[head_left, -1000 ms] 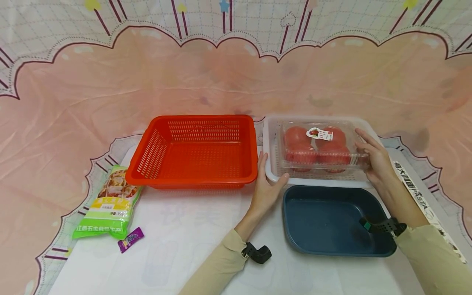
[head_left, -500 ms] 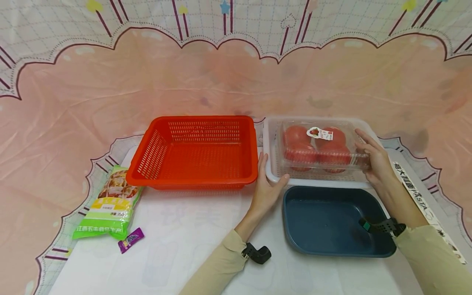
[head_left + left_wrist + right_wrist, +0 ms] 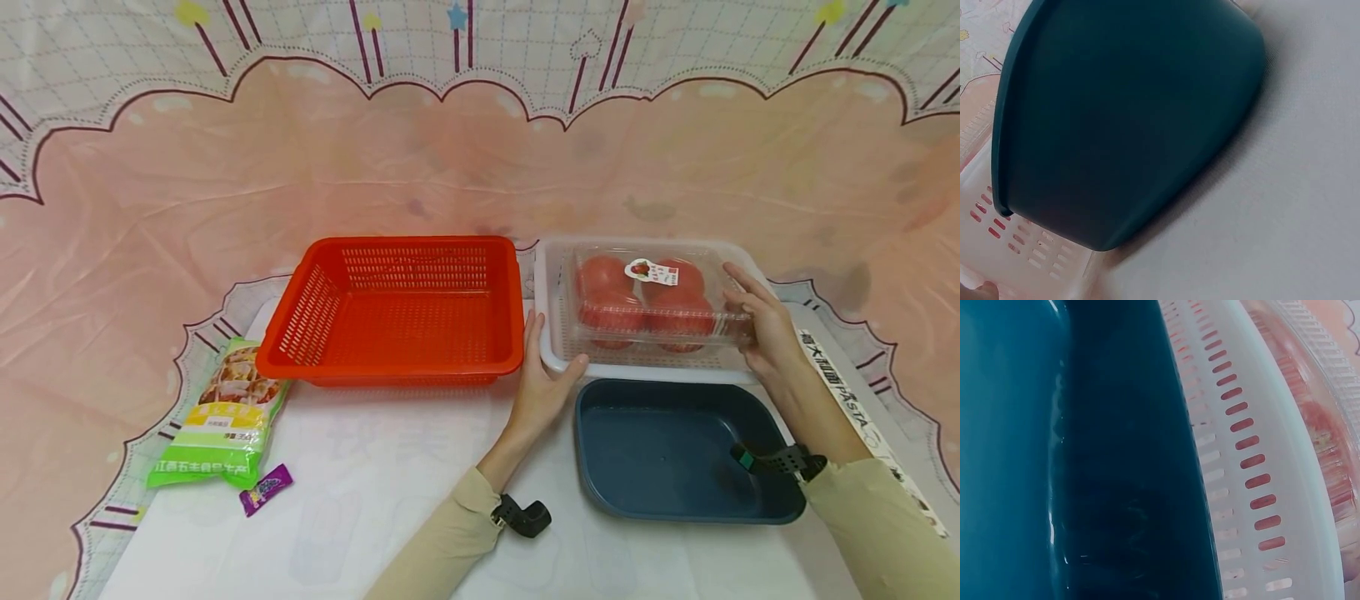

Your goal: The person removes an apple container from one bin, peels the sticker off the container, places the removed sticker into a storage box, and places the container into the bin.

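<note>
A clear plastic box of tomatoes (image 3: pixel 645 304) with a paper label sits in the white basket (image 3: pixel 551 333) at the right. My right hand (image 3: pixel 772 329) holds the right end of the box, its fingers reaching over the basket's right side. Against the basket's front left corner rests my left hand (image 3: pixel 540 392), with straight fingers along the side and the thumb near the front rim. Just in front stands a dark blue tub (image 3: pixel 675 450). This tub (image 3: pixel 1129 125) fills much of the left wrist view, and the slotted basket wall (image 3: pixel 1260 444) shows beside it in the right wrist view.
A red slotted basket (image 3: pixel 412 333) stands left of the white one. Farther left lie a green food bag (image 3: pixel 217 417) and a small purple packet (image 3: pixel 266 489). A pasta package (image 3: pixel 862 417) lies along the right, partly behind my right forearm.
</note>
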{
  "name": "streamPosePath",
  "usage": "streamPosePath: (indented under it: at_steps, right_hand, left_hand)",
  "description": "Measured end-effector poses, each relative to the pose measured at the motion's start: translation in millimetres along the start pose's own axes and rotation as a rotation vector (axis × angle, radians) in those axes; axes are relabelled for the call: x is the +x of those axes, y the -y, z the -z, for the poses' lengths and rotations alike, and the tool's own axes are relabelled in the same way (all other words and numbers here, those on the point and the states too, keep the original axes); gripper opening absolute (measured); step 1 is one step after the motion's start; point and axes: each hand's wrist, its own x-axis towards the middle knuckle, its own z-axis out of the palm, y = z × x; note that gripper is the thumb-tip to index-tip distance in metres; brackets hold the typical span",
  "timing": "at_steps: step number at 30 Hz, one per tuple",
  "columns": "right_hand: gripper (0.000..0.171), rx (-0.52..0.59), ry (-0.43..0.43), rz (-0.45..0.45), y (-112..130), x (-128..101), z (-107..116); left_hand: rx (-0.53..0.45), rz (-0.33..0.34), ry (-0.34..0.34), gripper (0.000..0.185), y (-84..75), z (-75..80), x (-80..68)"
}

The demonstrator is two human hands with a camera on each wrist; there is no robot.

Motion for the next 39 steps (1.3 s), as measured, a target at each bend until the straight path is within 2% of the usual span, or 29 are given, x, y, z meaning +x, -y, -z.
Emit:
streamPosePath:
  at_steps: [5, 10, 12, 14, 17, 20, 24, 28, 31, 39]
  right_hand:
    - [0.051, -0.016, -0.001, -0.002, 0, -1, 1]
    - [0.044, 0.001, 0.006, 0.002, -1, -1, 1]
    - [0.041, 0.004, 0.006, 0.000, -1, 0, 0]
    - [0.042, -0.013, 0.006, -0.004, 0, 0, -1]
    - [0.044, -0.032, -0.001, -0.002, 2, 0, -2]
    - [0.041, -0.012, -0.001, 0.010, 3, 1, -1]
    - [0.036, 0.038, 0.019, 0.021, 3, 1, -1]
    - [0.035, 0.050, 0.022, 0.028, 3, 1, 0]
    - [0.034, 0.045, 0.018, 0.033, 3, 1, 0]
    - [0.033, 0.005, 0.017, 0.058, 3, 1, -2]
  left_hand:
    - [0.037, -0.029, -0.035, 0.082, -6.0, -3.4, -3.2]
    - [0.173, -0.162, -0.070, 0.078, -22.3, -7.8, -9.9]
    - [0.204, -0.213, -0.062, 0.075, -32.4, -7.4, -10.1]
    - [0.196, -0.227, -0.034, 0.071, -45.2, -6.2, -6.2]
    - [0.155, -0.181, 0.028, 0.067, -64.8, -3.7, 9.3]
    - [0.138, -0.136, 0.092, 0.067, -76.8, -1.5, 33.2]
    - [0.158, -0.068, 0.192, 0.069, -80.5, 1.2, 60.4]
    - [0.209, 0.013, 0.263, 0.067, -78.7, 0.4, 72.2]
    - [0.238, 0.044, 0.266, 0.062, -76.4, -0.2, 76.0]
    - [0.232, 0.096, 0.199, 0.053, -76.0, -1.9, 81.0]
